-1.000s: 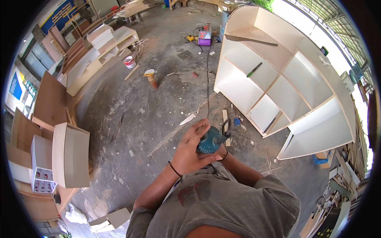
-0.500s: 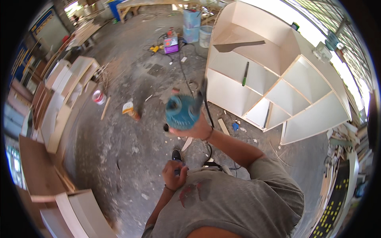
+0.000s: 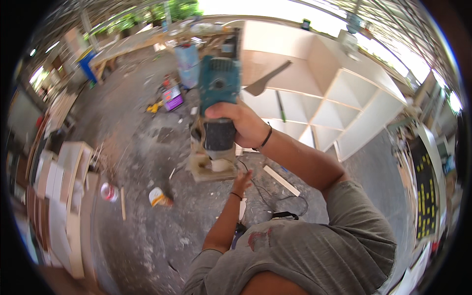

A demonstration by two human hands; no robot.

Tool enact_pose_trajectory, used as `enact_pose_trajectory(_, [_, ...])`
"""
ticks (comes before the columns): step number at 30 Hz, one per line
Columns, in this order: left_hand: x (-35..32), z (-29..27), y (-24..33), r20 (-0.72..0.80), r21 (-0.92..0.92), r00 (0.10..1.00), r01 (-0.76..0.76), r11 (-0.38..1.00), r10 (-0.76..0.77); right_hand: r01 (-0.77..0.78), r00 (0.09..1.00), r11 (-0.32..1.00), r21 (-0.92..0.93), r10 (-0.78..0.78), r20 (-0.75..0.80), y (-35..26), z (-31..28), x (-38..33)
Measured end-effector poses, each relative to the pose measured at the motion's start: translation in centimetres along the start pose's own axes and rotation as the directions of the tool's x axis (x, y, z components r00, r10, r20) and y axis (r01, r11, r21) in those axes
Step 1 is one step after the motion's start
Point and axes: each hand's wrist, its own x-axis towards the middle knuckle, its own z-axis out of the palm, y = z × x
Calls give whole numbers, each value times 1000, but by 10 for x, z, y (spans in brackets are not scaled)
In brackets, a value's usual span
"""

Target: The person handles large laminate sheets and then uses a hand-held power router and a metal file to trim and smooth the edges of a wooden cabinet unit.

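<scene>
One teal power tool [image 3: 218,105] sits at upper centre of frame, right hand [image 3: 244,124] clamped around its body, its pale base pointing down. One left hand [image 3: 242,181] hangs just below the tool, at its black cord; can't tell whether its fingers are together. One white shelf unit [image 3: 339,93] upper right, two cans [image 3: 158,196] on the concrete floor [image 3: 142,231] lower left.

The person is wearing a grey short-sleeved T-shirt [image 3: 314,255], its fabric showing a fine weave. A dark reddish print [image 3: 255,241] is sitting on the chest. The sleeves are ending above the elbows, leaving both forearms bare. A thin dark band [image 3: 265,139] is circling the right wrist. A similar thin dark band [image 3: 236,195] is circling the left wrist.
</scene>
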Motion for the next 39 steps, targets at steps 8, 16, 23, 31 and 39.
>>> enact_pose_trajectory(8, [38,49,33,-108,50,988,118,992,-112,-154,985,453,-878,135,-104,-88,-73,-78])
enact_pose_trajectory(16, [82,164,7,-328,48,925,220,974,-193,-493,861,7,-870,-139,-489,-213,-79,-235])
enact_pose_trajectory(23, [158,99,-79,-720,-75,683,101,992,-124,-535,625,-111,-838,-719,-303,-319,-124,-440])
enact_pose_trajectory(31, [92,158,66,-541,633,505,-282,721,672,-793,122,141,-593,-917,-380,-328,-235,-709])
enact_pose_trajectory(39, [99,177,342,-454,823,-36,-400,403,890,-800,-38,339,-495,-852,-522,-277,-332,-845])
